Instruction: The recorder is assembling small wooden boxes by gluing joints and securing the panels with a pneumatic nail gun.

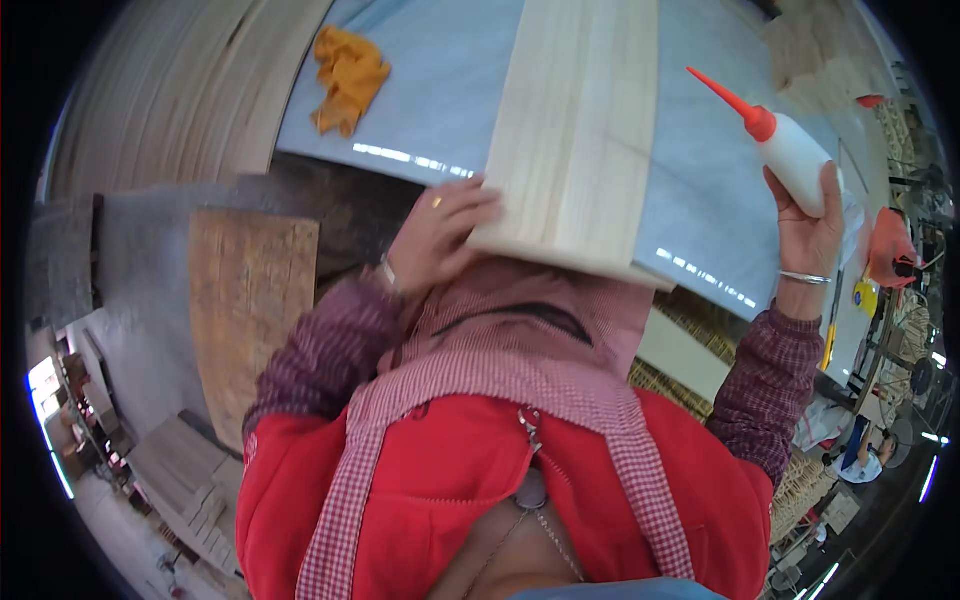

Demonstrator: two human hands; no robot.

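A long pale wooden board [572, 130] runs away from me over the blue-covered table, its near end close to my apron. At its near left corner lies my left hand [446, 232], fingers stretched out with the tips on the board; it is slightly blurred. My right hand [812, 225] is raised at the right, wrapped round a white squeeze bottle [795, 160] with a long red pointed nozzle. The bottle is tilted, its tip pointing up and left, apart from the board.
An orange cloth [348, 80] lies crumpled on the blue table cover [425, 95]. Wide wooden panels [180, 100] stand at the far left. A brown wooden board [255, 310] is beside me on the left. A red-orange bag [892, 248] and a yellow tape measure [865, 296] lie at the right.
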